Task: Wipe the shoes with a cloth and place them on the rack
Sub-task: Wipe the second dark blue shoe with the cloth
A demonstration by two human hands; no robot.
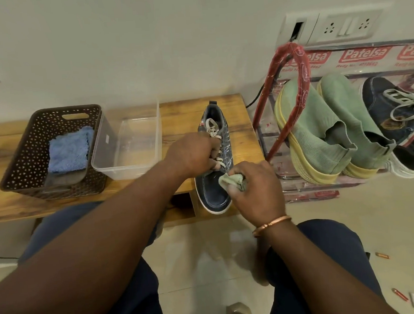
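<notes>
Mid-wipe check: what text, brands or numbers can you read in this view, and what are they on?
"Patelsa": red labels on the clear wrap over the rack, repeated across its top.
"Redg No.": under each label; the digits are blurred.
Oval logos on the rack's red frame wrap: too small to read.
Sticker on the clear tub: unreadable.
Badge on the dark shoe on the rack: unreadable.

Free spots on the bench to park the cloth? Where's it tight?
Bare bench between clear tub and navy shoe; also the front strip before the brown basket, and left of it. Tight: the shoe's end, where left hand grips it and right hand holds the green cloth; rack top tier, three shoes side by side.
</notes>
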